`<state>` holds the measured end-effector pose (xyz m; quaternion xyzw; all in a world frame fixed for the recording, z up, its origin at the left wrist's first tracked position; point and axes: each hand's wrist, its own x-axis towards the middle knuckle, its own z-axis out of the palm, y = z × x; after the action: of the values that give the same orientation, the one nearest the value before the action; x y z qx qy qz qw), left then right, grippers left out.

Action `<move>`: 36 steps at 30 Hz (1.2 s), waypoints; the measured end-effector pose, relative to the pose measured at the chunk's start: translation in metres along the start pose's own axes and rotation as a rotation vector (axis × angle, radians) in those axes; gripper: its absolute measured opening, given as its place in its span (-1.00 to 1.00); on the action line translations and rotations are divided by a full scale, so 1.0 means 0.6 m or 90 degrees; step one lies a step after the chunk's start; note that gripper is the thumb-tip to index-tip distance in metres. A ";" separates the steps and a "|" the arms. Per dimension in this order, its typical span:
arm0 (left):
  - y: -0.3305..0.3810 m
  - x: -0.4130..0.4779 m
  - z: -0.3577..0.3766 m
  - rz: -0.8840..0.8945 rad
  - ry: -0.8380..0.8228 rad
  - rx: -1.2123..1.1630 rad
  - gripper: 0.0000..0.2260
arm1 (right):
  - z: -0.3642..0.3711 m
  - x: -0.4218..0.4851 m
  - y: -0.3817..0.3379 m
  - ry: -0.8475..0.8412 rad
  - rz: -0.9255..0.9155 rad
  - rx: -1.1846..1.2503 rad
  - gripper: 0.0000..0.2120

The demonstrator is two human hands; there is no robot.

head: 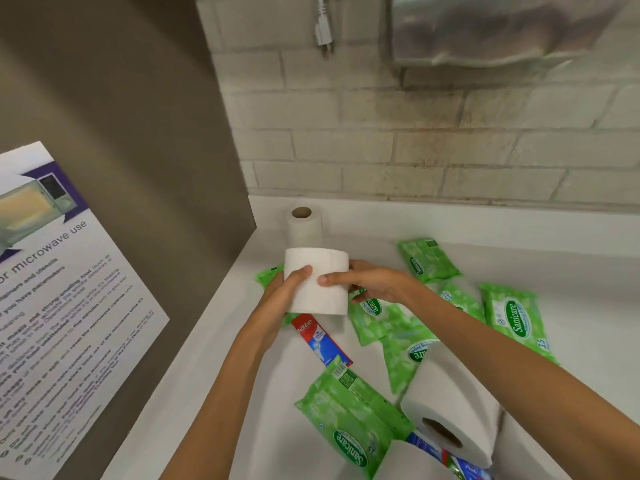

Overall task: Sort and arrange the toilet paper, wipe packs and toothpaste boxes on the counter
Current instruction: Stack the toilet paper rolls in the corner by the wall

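Both my hands hold one white toilet paper roll (317, 280) above the white counter (588, 306). My left hand (280, 296) grips its left side and my right hand (367, 280) its right side. Another roll (304, 225) stands upright in the back left corner. A third roll (450, 403) lies on its side near the front, with a further roll (408, 462) below it. Several green wipe packs lie scattered, such as one at the right (516, 317) and one at the front (349, 414). A red and blue toothpaste box (320, 339) lies under the held roll; another toothpaste box (450, 459) is partly hidden at the front.
A grey side panel (138, 150) with a microwave-use notice (59, 306) closes off the left. A white brick wall (415, 133) runs behind the counter. A plug (323, 32) hangs on the wall, and a metal dispenser (502, 29) is mounted at top right.
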<state>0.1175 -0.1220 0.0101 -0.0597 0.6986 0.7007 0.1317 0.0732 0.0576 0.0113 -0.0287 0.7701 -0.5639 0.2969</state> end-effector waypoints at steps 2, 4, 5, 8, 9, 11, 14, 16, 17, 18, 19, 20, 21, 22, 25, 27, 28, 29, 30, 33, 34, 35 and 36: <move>0.003 0.018 0.013 -0.014 -0.002 -0.022 -0.52 | -0.012 0.009 0.009 0.041 -0.021 0.006 -0.51; 0.003 0.033 0.021 -0.020 0.021 -0.022 -0.55 | -0.021 0.017 0.015 0.080 -0.044 0.004 -0.53; 0.000 0.041 0.021 -0.015 0.038 -0.016 -0.55 | -0.026 0.024 0.018 0.105 -0.057 0.006 -0.58; -0.009 0.053 0.011 0.019 0.081 0.010 -0.53 | -0.042 0.056 0.034 0.204 -0.089 0.023 -0.45; -0.015 0.055 0.006 0.023 0.092 0.013 -0.51 | -0.047 0.070 0.039 0.239 -0.094 0.030 -0.34; -0.029 0.057 -0.006 0.020 0.111 0.006 -0.51 | -0.057 0.097 0.046 0.322 -0.094 0.048 -0.20; -0.042 0.058 -0.020 0.025 0.129 -0.019 -0.59 | -0.067 0.136 0.047 0.434 -0.072 0.021 -0.14; -0.049 0.061 -0.026 0.031 0.133 -0.030 -0.61 | -0.072 0.160 0.048 0.477 -0.071 -0.006 -0.12; -0.052 0.060 -0.028 0.033 0.134 -0.035 -0.60 | -0.073 0.168 0.049 0.494 -0.078 -0.016 -0.11; -0.055 0.062 -0.030 0.034 0.136 -0.038 -0.58 | -0.075 0.179 0.051 0.509 -0.085 -0.025 -0.10; -0.058 0.062 -0.032 0.032 0.137 -0.036 -0.57 | -0.076 0.188 0.054 0.521 -0.092 -0.033 -0.09; -0.061 0.064 -0.034 0.031 0.139 -0.035 -0.57 | -0.077 0.196 0.056 0.529 -0.096 -0.041 -0.08; -0.063 0.064 -0.035 0.030 0.141 -0.034 -0.57 | -0.076 0.203 0.058 0.534 -0.101 -0.048 -0.08; -0.065 0.065 -0.037 0.031 0.141 -0.033 -0.58 | -0.076 0.209 0.060 0.538 -0.106 -0.054 -0.07; -0.066 0.066 -0.042 0.039 0.136 -0.038 -0.60 | -0.075 0.223 0.063 0.549 -0.122 -0.064 -0.06; -0.065 0.066 -0.045 0.046 0.130 -0.044 -0.57 | -0.074 0.232 0.062 0.553 -0.126 -0.064 -0.07; -0.063 0.066 -0.046 0.050 0.128 -0.048 -0.54 | -0.074 0.237 0.061 0.554 -0.128 -0.065 -0.07; -0.062 0.064 -0.047 0.052 0.126 -0.052 -0.50 | -0.074 0.240 0.061 0.556 -0.129 -0.066 -0.07; -0.061 0.063 -0.047 0.053 0.125 -0.055 -0.47 | -0.073 0.243 0.060 0.557 -0.133 -0.066 -0.07; -0.060 0.062 -0.047 0.055 0.119 -0.061 -0.50 | -0.074 0.250 0.060 0.567 -0.142 -0.063 -0.08; -0.060 0.061 -0.047 0.056 0.118 -0.061 -0.51 | -0.074 0.252 0.061 0.571 -0.144 -0.071 -0.09; -0.060 0.060 -0.047 0.056 0.117 -0.060 -0.51 | -0.074 0.253 0.061 0.573 -0.146 -0.083 -0.09; -0.061 0.058 -0.047 0.057 0.116 -0.057 -0.51 | -0.075 0.254 0.061 0.572 -0.145 -0.093 -0.08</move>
<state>0.0909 -0.1469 -0.0347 -0.0978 0.6777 0.7280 0.0332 -0.0633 0.0512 -0.0772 0.1127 0.8520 -0.4938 -0.1325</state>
